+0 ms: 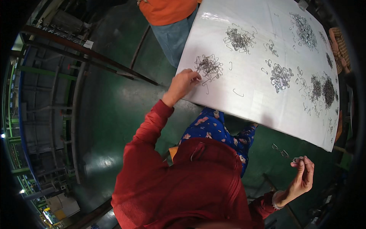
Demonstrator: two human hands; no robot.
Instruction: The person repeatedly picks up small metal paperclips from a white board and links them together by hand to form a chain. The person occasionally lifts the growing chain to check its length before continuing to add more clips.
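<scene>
My left hand (183, 84) is at the near left edge of the white table, its fingers pinched together against a pile of thin wire hooks (209, 66). Whether a hook sits between those fingertips is too small to tell. Off the table's front right edge, my right hand (304, 176) is raised in the air. Its thumb and fingers are closed on a short chain of linked metal hooks (284, 153), which stretches out to the upper left. Single hooks lie near the left pile, among them a loose hook (238, 92).
The white-covered table (251, 108) bears several more heaps: a dark hook pile (239, 39), a shiny hook pile (281, 78) and a dark heap (328, 92) at the right. A person in orange (169, 13) stands at the left edge. Metal rails (91, 49) run at left.
</scene>
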